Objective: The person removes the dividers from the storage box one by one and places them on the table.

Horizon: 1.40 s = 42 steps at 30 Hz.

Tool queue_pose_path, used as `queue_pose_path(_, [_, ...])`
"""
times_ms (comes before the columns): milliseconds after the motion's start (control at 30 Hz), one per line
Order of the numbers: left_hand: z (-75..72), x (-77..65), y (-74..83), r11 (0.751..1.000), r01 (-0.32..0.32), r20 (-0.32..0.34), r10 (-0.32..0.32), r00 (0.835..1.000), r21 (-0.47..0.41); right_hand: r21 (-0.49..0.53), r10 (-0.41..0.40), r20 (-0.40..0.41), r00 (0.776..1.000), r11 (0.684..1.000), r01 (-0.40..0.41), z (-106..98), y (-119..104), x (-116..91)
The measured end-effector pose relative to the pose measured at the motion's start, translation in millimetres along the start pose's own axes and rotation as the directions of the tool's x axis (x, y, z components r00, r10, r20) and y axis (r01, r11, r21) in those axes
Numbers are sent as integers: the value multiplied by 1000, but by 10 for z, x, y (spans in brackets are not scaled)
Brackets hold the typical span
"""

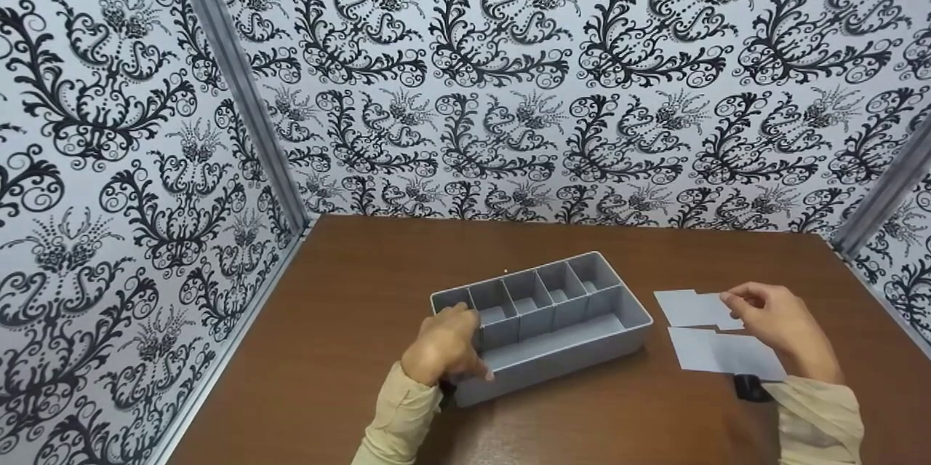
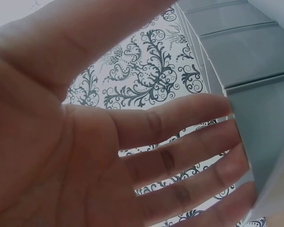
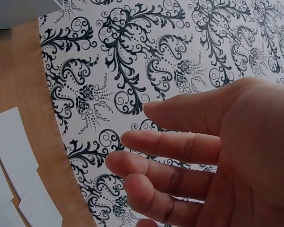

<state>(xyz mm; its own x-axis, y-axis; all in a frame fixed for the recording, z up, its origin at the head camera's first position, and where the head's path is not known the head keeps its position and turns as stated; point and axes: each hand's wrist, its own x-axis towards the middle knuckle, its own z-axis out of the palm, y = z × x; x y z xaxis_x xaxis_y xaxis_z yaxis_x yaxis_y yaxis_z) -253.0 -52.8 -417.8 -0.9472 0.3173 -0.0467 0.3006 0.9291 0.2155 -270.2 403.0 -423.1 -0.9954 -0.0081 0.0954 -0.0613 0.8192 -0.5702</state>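
A grey divided organizer box [image 1: 556, 356] stands at an angle on the brown table, with a row of small compartments at the back and one long compartment in front. My left hand [image 1: 445, 341] is over its left end. In the left wrist view, the fingers [image 2: 180, 156] are nearly straight, their tips right at the box's edge. To the right of the box lie several white cards [image 1: 684, 307] in two overlapping groups. My right hand [image 1: 778, 319] hovers over the far group's right side. Between its loosely bent fingers [image 3: 161, 142] and thumb, nothing shows.
The nearer cards [image 1: 702, 350] lie partly beneath the right wrist in the head view. Black-and-white patterned walls [image 1: 509, 86] enclose the table [image 1: 349, 290] at the back and sides, with grey metal posts [image 1: 240, 79] at the corners.
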Motion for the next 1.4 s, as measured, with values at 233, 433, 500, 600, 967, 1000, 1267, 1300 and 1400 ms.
queue_pose_path(233, [11, 1, -10, 1000, -12, -9, 12, 1000, 12, 17, -2, 1, 1000, 1000, 2, -12, -10, -4])
queue_pose_path(433, [15, 3, -18, 1000, -22, -14, 23, 1000, 17, 11, -21, 1, 1000, 1000, 21, 5, -79, -12])
queue_pose_path(500, [11, 0, -17, 1000, -21, -10, 21, 1000, 16, 6, -28, -1, 1000, 1000, 28, 16, -113, -19])
queue_pose_path(600, [5, 5, -15, 1000, -9, 8, 8, 1000, 25, 13, -48, 1, 999, 999, 48, 33, -157, -31])
queue_pose_path(967, [5, -9, 2, 1000, -2, -11, 2, 1000, 21, -39, -173, -31, 984, 984, 172, 197, -397, 8])
queue_pose_path(1000, [6, -9, 2, 1000, -4, -14, 4, 1000, 22, -48, -197, -37, 980, 980, 195, 238, -433, 17])
queue_pose_path(1267, [-1, -24, 20, 1000, -13, -17, 13, 1000, 7, -44, -397, -49, 916, 918, 395, 629, -708, 89])
queue_pose_path(1300, [-3, -28, 22, 1000, -15, -18, 15, 1000, 4, -38, -424, -47, 904, 905, 423, 668, -737, 94])
queue_pose_path(1400, [-8, -42, 31, 1000, -26, -23, 26, 999, -3, -13, -507, -31, 861, 862, 507, 779, -797, 103])
